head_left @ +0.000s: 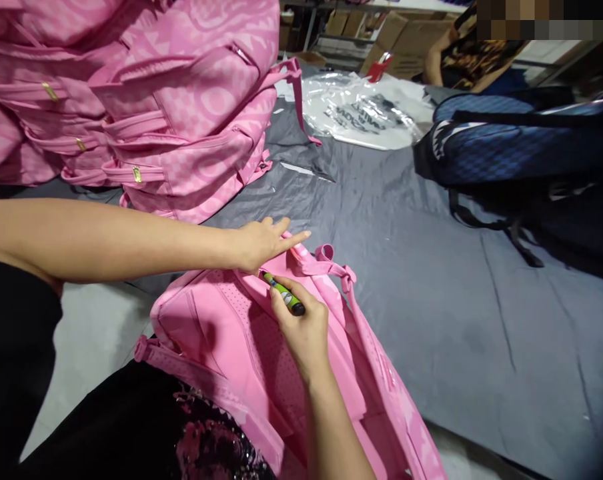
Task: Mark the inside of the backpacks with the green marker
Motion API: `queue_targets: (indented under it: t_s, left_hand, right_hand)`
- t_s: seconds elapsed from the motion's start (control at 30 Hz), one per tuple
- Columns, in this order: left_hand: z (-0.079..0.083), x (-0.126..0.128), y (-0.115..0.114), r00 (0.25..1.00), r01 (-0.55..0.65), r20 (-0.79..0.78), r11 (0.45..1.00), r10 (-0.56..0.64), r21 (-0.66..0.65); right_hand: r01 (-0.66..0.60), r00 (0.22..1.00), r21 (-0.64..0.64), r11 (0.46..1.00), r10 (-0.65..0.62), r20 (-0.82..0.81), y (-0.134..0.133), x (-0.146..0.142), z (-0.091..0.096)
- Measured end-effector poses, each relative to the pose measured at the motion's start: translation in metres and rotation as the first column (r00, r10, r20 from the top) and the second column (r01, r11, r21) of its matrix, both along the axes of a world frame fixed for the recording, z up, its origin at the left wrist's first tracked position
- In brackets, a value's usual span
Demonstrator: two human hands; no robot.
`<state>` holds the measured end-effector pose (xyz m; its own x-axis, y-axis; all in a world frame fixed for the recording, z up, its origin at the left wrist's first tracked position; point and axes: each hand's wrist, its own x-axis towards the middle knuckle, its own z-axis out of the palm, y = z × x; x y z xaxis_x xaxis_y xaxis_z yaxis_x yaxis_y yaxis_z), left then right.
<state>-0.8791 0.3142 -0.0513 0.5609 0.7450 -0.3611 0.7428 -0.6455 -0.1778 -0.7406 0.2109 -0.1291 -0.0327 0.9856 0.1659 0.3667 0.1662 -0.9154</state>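
A pink backpack [276, 347] lies at the table's near edge and across my lap, its padded mesh back and straps facing up. On its top edge rests my left hand [267, 243], fingers stretched out and spread; the thumb is hidden. My right hand [304, 327] is closed around a green pen-shaped tool [284, 295] with black ends and a printed pattern. The tool's thin end points at the fabric just below my left hand. Whether it touches the cloth I cannot tell. A pink shoulder strap [369, 327] runs down the bag's right side.
Several pink backpacks [191, 113] are piled at the back left. A small blade-like strip [306, 171] lies on the grey-covered table [461, 293]. Clear plastic bags [361, 110] lie farther back. At the right is a blue-black backpack [521, 147], with another person's arm [435, 63] behind it.
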Motion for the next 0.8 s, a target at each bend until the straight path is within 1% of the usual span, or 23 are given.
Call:
queue_targets:
  t_s: [0.1,0.23,0.3,0.43,0.53,0.67,0.8]
  left_hand:
    - [-0.005,0.001,0.000,1.000,-0.016,0.012,1.000,0.016,0.010]
    - [-0.006,-0.005,0.009,0.998,0.043,0.046,0.997,-0.041,-0.061]
    - [-0.002,-0.006,0.014,0.998,0.057,0.031,0.992,-0.054,-0.113]
    - [0.011,-0.002,0.016,0.999,0.018,-0.045,0.976,-0.028,-0.215]
    - [0.017,0.000,0.016,0.997,-0.005,-0.073,0.967,-0.014,-0.255]
    - [0.015,-0.001,0.018,0.999,0.008,-0.050,0.967,-0.021,-0.254]
    - [0.010,-0.002,0.024,0.999,0.007,-0.042,0.962,-0.019,-0.274]
  right_hand:
    - [0.013,1.000,-0.023,1.000,-0.013,0.003,0.001,-0.001,0.001]
    - [0.029,0.998,-0.007,1.000,-0.029,0.048,-0.001,-0.003,0.003]
    - [0.033,0.997,0.009,0.999,-0.034,0.070,-0.003,-0.004,0.005]
    - [0.018,0.995,0.047,0.999,-0.023,0.098,-0.007,-0.004,0.008]
    - [-0.008,0.994,0.061,0.998,0.001,0.110,-0.007,-0.002,0.010]
    - [-0.014,0.995,0.055,0.998,0.008,0.095,-0.003,-0.001,0.007]
    - [-0.033,0.999,0.044,0.999,0.032,0.029,0.007,-0.004,0.004]
